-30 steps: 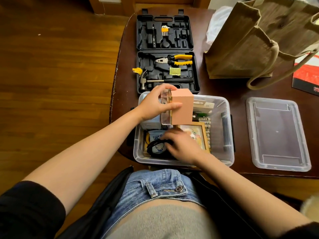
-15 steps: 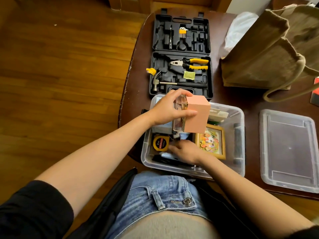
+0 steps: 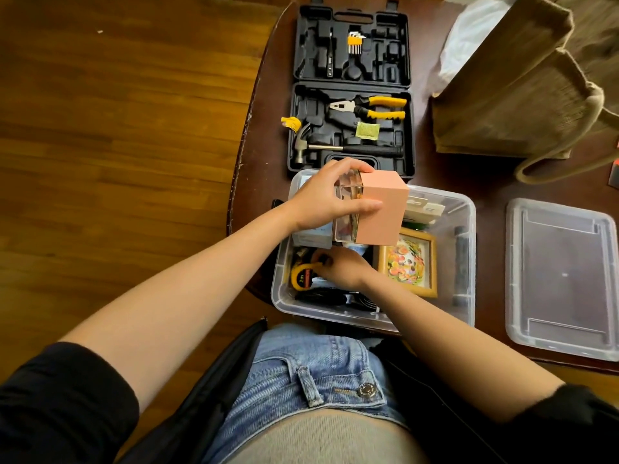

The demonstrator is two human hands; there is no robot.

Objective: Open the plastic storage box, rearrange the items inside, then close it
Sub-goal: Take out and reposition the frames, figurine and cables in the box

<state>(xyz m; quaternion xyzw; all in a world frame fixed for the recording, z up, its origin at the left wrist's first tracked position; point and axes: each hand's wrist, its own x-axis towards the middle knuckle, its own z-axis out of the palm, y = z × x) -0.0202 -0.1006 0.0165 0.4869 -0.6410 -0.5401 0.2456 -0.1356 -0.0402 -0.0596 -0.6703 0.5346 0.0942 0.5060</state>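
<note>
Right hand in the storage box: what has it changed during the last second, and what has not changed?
The right hand moved left off the black cord to the yellow tape measure, uncovering the framed picture. The left hand still holds the pink box above.

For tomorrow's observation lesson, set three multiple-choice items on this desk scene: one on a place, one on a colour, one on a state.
1. Where does the clear lid lie?
A. on the table, right of the storage box
B. on the box
C. on the floor

2. What colour are the pliers' handles?
A. red
B. yellow
C. blue

3. What does the left hand do?
A. rests flat
B. points
C. holds a pink box

Key: 1 A, the lid sits apart on the tabletop; 2 B, yellow handles show in the tool case; 3 C, fingers and thumb wrap the pink box above the storage box.
</note>
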